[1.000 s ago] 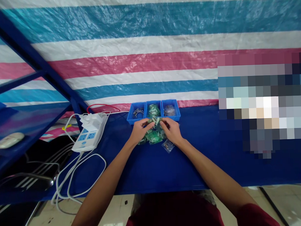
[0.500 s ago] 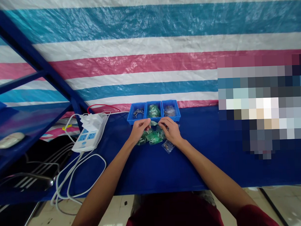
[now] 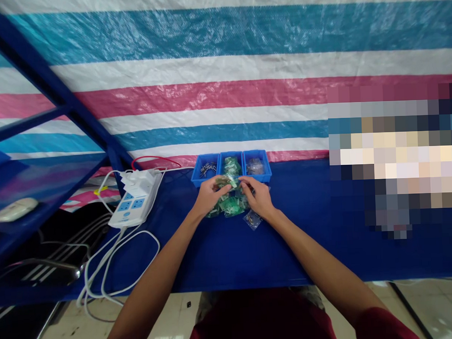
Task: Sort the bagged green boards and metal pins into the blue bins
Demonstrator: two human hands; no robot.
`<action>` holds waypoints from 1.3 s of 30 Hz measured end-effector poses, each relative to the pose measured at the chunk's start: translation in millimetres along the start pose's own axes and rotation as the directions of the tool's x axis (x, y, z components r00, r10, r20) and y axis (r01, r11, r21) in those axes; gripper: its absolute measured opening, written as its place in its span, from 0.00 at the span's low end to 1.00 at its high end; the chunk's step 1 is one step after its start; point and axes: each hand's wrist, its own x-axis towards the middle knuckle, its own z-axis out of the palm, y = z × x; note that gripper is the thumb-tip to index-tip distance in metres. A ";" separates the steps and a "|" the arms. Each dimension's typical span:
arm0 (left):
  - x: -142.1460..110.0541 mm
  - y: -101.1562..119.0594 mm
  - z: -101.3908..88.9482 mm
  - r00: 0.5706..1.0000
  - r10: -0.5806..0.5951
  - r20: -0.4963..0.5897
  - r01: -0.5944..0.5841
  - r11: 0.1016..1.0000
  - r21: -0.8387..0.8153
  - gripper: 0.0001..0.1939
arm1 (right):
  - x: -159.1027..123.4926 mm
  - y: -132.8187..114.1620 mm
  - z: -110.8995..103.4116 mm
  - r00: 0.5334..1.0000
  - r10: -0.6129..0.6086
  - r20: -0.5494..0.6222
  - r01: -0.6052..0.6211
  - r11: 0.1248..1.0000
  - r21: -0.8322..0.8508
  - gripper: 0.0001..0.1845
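Note:
A small clear plastic bag with greenish contents is held up in front of the blue bins. My left hand grips its left side, thumb in front and fingers behind. At the bag's right edge, my right hand pinches with bent fingers; the exact contact is too small to make out. Beneath both hands lies a pile of green plastic bags. Close under my right wrist is a clear bag of small metal parts.
Three blue bins stand together: a left bin with metal pins, a middle bin with green bags, and a right bin with clear bags. A power strip and looped white cable lie left. The right side is pixelated.
The small bag has been turned up and shows more of its face between my hands. My left thumb has moved down across its front, and my right fingers have shifted slightly.

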 end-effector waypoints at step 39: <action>-50.5 18.2 -36.4 0.937 -0.285 0.203 -0.119 0.285 0.951 0.24 | 3.3 -2.1 -0.1 0.991 0.107 -0.082 -0.113 0.991 -0.076 0.16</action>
